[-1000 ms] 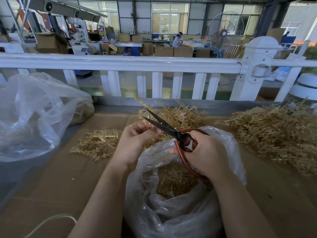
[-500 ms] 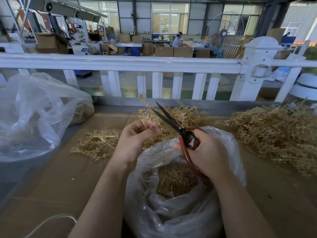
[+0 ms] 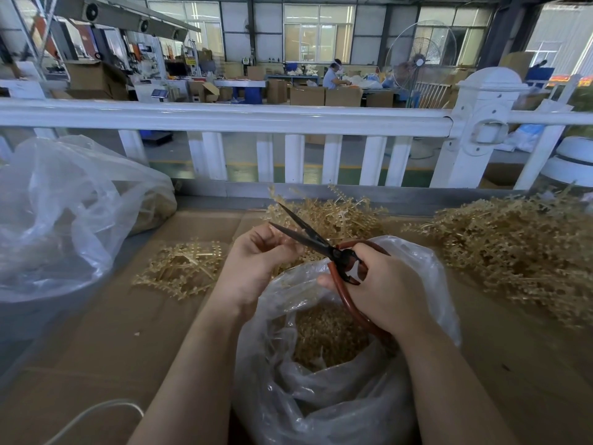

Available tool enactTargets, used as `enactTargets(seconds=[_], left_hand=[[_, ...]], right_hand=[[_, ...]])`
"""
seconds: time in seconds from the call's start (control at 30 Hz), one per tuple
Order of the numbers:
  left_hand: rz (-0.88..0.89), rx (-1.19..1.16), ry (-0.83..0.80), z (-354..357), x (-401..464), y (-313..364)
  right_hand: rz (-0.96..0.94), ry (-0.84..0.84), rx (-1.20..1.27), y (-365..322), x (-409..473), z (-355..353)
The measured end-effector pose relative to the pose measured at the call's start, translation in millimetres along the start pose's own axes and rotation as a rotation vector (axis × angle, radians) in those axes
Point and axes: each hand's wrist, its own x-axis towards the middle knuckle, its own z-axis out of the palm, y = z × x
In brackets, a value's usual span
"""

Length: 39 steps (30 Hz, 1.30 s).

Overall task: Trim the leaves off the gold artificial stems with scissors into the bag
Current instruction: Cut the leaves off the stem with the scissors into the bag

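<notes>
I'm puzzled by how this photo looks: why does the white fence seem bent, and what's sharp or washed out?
Head view: the wide-angle lens bows the white railing; daylight through the windows is washed out; soft glare streaks the clear bag; the scissors and both hands look sharp, while the gold stems at far right smear toward the edge.

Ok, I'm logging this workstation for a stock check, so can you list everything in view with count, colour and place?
scissors: one, black blades open, red handles, over the bag
bag: one, clear plastic, centre front, gold trimmings inside
stems: three gold heaps, right, centre back, left of centre
second bag: one, clear, far left
cardboard: brown, covering the table
fence: white, behind the table
cable: one, white, bottom left
fan: one, background
left hand: pinches a small gold piece at the blades
right hand: grips the scissor handles
</notes>
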Motion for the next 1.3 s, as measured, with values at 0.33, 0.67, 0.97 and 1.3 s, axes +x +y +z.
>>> enactTargets(seconds=[0.33, 0.67, 0.97, 1.3], left_hand=[[-0.035, 0.053, 0.091, 3.1, 0.1, 0.1], [-0.017, 0.081, 0.071, 2.5, -0.5, 0.7], [0.025, 0.178, 0.052, 0.8, -1.9, -0.7], [0.051, 0.245, 0.065, 3.6, -2.5, -1.8]], right_hand=[[-0.023, 0.078, 0.0, -4.7, -1.6, -0.3], [0.004, -0.005, -0.05, -0.4, 0.6, 0.4], [0.036, -0.006, -0.083, 0.9, 2.9, 3.0], [0.079, 0.01, -0.089, 3.0, 3.7, 6.0]])
